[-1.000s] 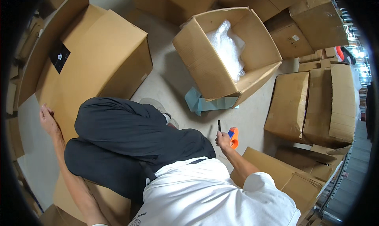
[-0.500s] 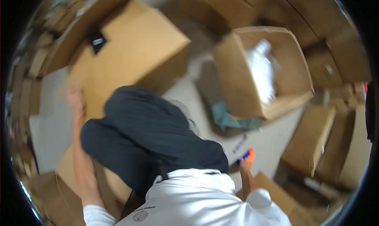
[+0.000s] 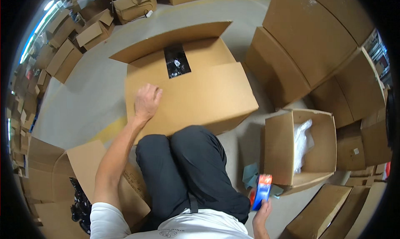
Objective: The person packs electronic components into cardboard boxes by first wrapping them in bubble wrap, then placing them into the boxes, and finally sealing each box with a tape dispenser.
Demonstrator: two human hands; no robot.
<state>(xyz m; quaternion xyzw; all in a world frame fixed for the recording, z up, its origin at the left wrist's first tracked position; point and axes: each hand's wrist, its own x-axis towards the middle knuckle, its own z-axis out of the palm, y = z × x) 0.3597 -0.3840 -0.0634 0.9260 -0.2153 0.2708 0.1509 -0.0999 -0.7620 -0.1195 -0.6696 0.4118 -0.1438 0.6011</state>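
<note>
A large cardboard box (image 3: 191,93) stands in front of my knees, its near flaps folded in and its far flap (image 3: 171,41) sticking up. Through a gap between the flaps, shiny black plastic (image 3: 177,61) shows. My left hand (image 3: 147,101) rests on the left part of the box top, fingers loosely bent and holding nothing. Down at the right, beside my thigh, my right hand (image 3: 262,210) is closed round a blue and orange tape dispenser (image 3: 262,192), held upright; most of its grip is hidden by the fingers.
To the right stands an open box (image 3: 278,149) with clear plastic wrap (image 3: 301,145) inside and teal scraps (image 3: 251,175) beside it. Tall cartons (image 3: 308,34) rise behind it. An open box (image 3: 52,189) with black plastic (image 3: 80,205) is at the lower left. More boxes line the far left.
My view has swung left, so the large box now sits in the middle. My left hand has moved from the box's left side onto its top. The right hand still grips the tape dispenser.
</note>
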